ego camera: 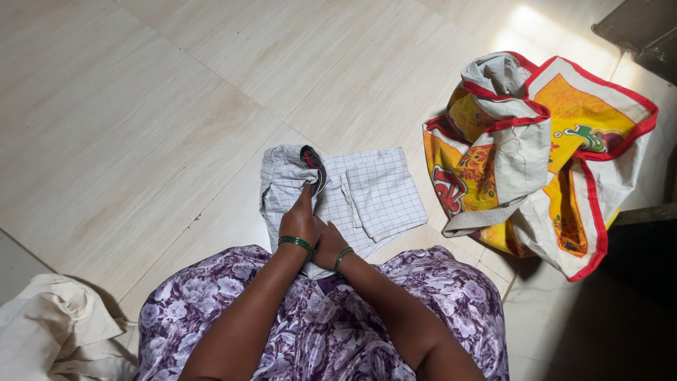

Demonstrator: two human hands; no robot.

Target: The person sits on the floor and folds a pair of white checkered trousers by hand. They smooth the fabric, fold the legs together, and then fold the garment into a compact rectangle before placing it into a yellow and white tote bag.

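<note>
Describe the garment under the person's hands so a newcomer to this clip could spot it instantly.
On the pale tiled floor, just ahead of the purple floral lap, lies a folded white checked garment. Both the left hand and right hand press on it. Its thin grid pattern distinguishes it from the plain cream cloth and the bright yellow-and-red bag.
</note>
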